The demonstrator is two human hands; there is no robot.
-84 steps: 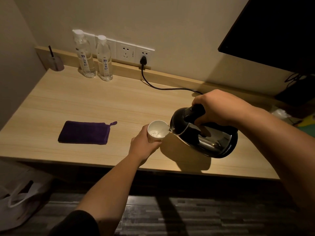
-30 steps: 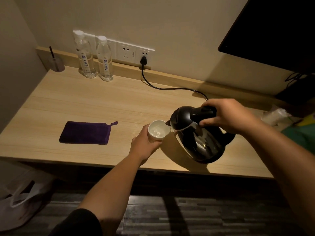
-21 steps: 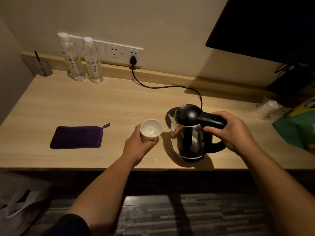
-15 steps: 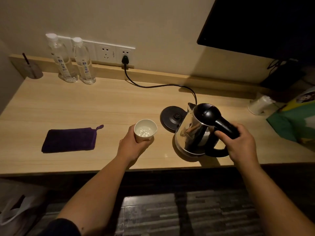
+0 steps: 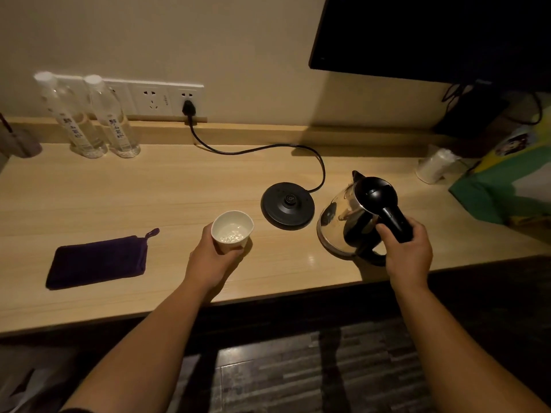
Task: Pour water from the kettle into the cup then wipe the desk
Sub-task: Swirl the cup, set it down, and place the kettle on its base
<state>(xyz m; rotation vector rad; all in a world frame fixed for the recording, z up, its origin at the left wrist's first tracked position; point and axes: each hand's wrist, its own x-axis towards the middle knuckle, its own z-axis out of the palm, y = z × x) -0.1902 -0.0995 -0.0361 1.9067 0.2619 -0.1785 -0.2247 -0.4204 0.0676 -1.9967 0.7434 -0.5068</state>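
A small white cup (image 5: 232,232) with water in it rests on the wooden desk (image 5: 149,198), and my left hand (image 5: 211,259) is wrapped around its near side. The steel kettle (image 5: 350,220) with a black lid stands upright to the right of its round black base (image 5: 287,205), spout pointing away. My right hand (image 5: 408,253) grips the kettle's black handle. A folded purple cloth (image 5: 97,259) lies flat to the left of the cup, untouched.
Two clear water bottles (image 5: 92,117) stand at the back left under a wall socket strip (image 5: 167,98). The base's black cord (image 5: 262,149) runs to the socket. A white roll (image 5: 435,165) and a green bag (image 5: 507,186) sit at the right; a dark screen (image 5: 432,37) hangs above.
The kettle was tilted over the cup, pouring. It has since swung upright and moved right, past its base, down to the desk. The cup stays in my left hand.
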